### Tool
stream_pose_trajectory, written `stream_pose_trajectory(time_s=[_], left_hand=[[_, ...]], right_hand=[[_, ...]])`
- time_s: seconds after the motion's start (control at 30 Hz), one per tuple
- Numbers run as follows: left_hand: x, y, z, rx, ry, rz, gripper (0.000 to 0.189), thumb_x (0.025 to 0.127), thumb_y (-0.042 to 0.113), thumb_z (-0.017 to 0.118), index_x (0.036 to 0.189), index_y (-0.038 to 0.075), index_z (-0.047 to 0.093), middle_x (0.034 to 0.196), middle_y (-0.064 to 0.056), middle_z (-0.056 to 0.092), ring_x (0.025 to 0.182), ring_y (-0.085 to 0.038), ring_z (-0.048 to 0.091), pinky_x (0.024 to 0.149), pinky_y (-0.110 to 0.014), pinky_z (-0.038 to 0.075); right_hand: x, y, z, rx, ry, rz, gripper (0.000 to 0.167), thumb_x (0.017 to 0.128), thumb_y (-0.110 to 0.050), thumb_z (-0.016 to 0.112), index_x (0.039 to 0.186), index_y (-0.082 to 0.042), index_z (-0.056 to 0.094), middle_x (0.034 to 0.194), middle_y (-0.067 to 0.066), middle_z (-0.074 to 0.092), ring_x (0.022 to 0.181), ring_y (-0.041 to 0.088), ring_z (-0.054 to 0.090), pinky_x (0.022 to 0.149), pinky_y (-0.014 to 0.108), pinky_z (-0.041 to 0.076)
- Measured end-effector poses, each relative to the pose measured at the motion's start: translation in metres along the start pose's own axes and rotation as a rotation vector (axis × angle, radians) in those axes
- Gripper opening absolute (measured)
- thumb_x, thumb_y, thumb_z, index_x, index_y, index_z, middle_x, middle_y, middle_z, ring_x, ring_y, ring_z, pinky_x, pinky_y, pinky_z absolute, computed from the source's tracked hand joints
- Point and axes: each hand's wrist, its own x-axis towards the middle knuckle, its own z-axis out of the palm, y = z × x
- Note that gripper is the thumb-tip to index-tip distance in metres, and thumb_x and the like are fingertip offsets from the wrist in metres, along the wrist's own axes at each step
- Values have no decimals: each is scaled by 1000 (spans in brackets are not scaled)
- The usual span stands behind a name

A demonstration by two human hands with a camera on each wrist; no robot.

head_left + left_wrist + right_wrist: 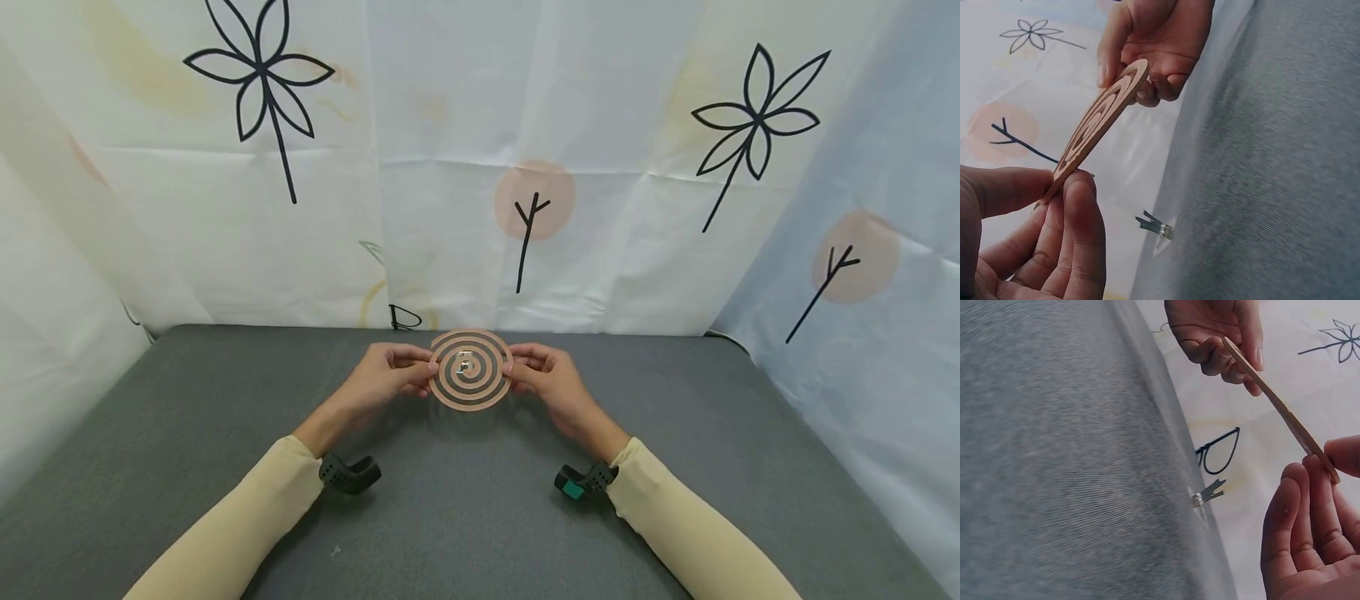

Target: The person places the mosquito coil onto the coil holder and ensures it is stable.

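Observation:
A reddish-brown mosquito coil (480, 403), a flat round spiral, is held up over the grey table between both hands. At its left edge my left hand (382, 375) pinches the rim between thumb and fingers. The opposite edge is pinched the same way by my right hand (547, 379). Edge-on in the right wrist view, the coil (1279, 406) looks thin and tilted. Through the gaps near its centre in the head view, bits of a small metal piece (465, 365) show. That metal piece (1163, 230) has a forked dark end in the left wrist view.
The grey tabletop (465, 517) stretches under both arms. A white curtain (450, 100) printed with plants hangs behind its back edge, with more curtain (885, 383) along the right side. Each wrist wears a dark band (349, 475).

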Motion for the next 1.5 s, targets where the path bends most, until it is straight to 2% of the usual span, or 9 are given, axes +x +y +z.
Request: stream_pose_trajectory(time_s=[0.23, 0.43, 0.8, 1.03, 1.5], left_hand=[[7, 8, 5, 3, 40, -10, 31, 100, 10, 67, 123, -10, 66, 100, -16, 72, 80, -18, 70, 83, -45, 60], [12, 12, 9, -7, 62, -16, 32, 100, 11, 67, 125, -9, 65, 99, -11, 72, 82, -19, 70, 84, -43, 60], [18, 21, 11, -20, 130, -51, 35, 101, 11, 64, 129, -9, 61, 107, -13, 68, 84, -15, 68, 82, -34, 60], [23, 21, 11, -46, 168, -66, 31, 101, 11, 64, 126, -8, 63, 104, -11, 68, 82, -14, 68, 83, -35, 60], [36, 21, 12, -101, 213, -75, 32, 101, 14, 66, 125, -8, 65, 98, -5, 70, 79, -10, 69, 84, -33, 59]], right_hand=[[7, -6, -1, 41, 29, -7, 36, 100, -5, 63, 129, 15, 57, 92, 0, 72, 77, 12, 67, 74, 33, 58], [13, -8, -2, 73, 68, 7, 34, 101, -6, 62, 128, 14, 58, 91, 0, 72, 76, 12, 67, 69, 26, 57], [25, -13, 1, 101, 127, 43, 34, 101, -11, 64, 128, 10, 60, 90, -1, 70, 79, 13, 65, 72, 27, 57], [31, -14, 3, 116, 131, 35, 36, 101, -12, 65, 129, 9, 61, 92, 1, 70, 82, 14, 66, 75, 29, 58], [44, -11, 2, 155, 184, 47, 33, 101, -8, 63, 129, 9, 61, 89, 0, 70, 78, 11, 66, 71, 25, 57]])
